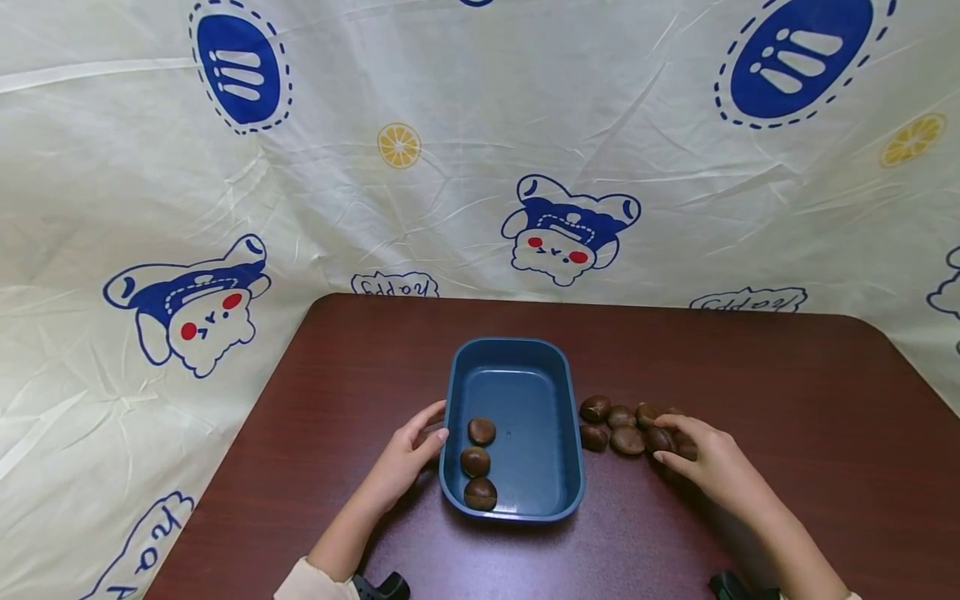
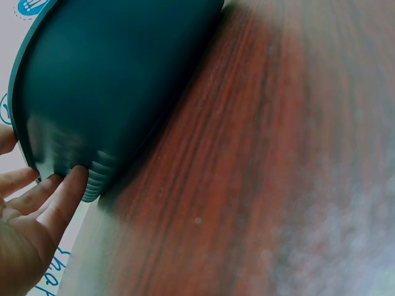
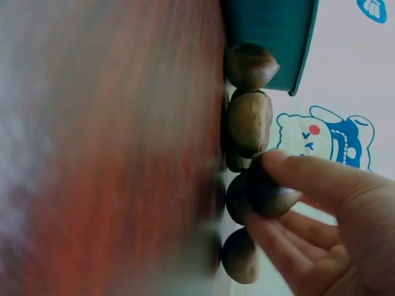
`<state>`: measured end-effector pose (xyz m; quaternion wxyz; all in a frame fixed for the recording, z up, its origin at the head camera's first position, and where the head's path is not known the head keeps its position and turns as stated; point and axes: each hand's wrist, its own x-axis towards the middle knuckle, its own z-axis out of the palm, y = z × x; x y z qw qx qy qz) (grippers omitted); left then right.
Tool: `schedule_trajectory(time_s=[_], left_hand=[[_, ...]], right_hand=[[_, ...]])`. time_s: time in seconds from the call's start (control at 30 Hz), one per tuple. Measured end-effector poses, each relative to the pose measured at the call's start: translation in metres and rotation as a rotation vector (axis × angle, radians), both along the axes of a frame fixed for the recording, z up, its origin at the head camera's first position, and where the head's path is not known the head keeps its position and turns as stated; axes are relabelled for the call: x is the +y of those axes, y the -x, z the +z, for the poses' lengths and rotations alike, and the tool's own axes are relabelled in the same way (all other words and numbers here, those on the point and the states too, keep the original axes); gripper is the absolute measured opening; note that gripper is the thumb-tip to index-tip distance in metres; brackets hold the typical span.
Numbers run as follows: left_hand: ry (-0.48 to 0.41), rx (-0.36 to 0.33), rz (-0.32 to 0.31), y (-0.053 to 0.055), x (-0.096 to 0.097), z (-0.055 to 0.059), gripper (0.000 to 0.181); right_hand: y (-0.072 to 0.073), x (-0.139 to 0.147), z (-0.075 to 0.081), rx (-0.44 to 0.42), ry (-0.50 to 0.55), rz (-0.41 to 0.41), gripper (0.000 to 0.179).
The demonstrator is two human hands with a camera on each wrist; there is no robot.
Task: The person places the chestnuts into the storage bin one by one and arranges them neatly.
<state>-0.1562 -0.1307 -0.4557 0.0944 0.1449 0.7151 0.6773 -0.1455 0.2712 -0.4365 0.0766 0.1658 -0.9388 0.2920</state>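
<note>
A blue rectangular plastic tray (image 1: 525, 450) sits near the middle of the table. Three brown chestnuts (image 1: 480, 462) lie in a column along its left side. My left hand (image 1: 408, 457) rests against the tray's left side; in the left wrist view, its fingertips (image 2: 77, 176) touch the outer wall. To the right of the tray, several chestnuts (image 1: 627, 441) are grouped on the tabletop. My right hand (image 1: 708, 458) is at the right end of this group, pinching one dark chestnut (image 3: 268, 191) between thumb and fingers. Its fingers partly cover the chestnuts behind.
The dark red-brown wooden table (image 1: 360, 350) has rounded far corners. Behind and to the left hangs a pale printed cloth (image 1: 450, 217) with cartoon figures. Dark wrist devices show at the lower edge of the head view.
</note>
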Motion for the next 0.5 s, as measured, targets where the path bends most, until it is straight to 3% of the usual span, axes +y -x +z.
schedule_trajectory(time_s=[0.23,0.5], left_hand=[[-0.004,-0.006,0.001,0.001,0.000,-0.001,0.046],[-0.014,-0.011,-0.004,-0.001,0.000,0.003,0.046]], right_hand=[[0.004,-0.009,0.010,0.084,0.039,0.041,0.038],[0.016,-0.029,0.028,0.088,0.016,0.049,0.039]])
